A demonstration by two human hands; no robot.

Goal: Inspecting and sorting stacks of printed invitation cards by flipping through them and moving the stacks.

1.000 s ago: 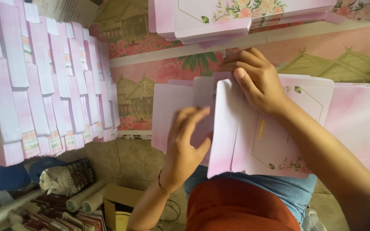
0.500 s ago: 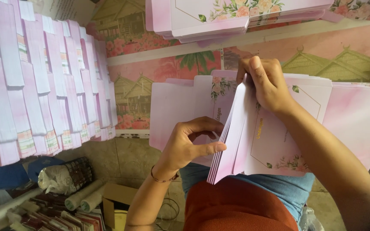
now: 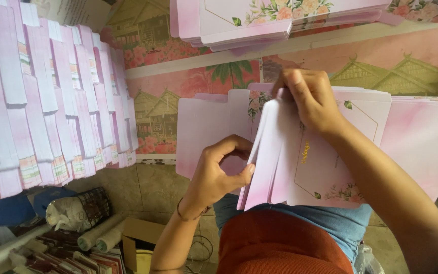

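My right hand point(image 3: 307, 96) grips the top edge of a pink floral card point(image 3: 325, 162), lifted up off the stack of flat pink cards point(image 3: 204, 132) on my lap. My left hand point(image 3: 219, 170) has its thumb and fingers curled against the lifted card's left edge, pinching the folded flap. The card is a die-cut pink sheet with a gold hexagon outline and flower print, tilted on its edge towards me.
Rows of folded pink cards point(image 3: 46, 96) stand overlapped at the left. Another stack of pink floral cards point(image 3: 259, 20) lies at the top on a patterned cloth point(image 3: 178, 81). Paper rolls point(image 3: 97, 236), a cardboard box point(image 3: 138, 241) and a bag sit on the floor below.
My left hand has slid from flat under the sheets to pinching the card's left edge. The right hand has raised the card more upright.
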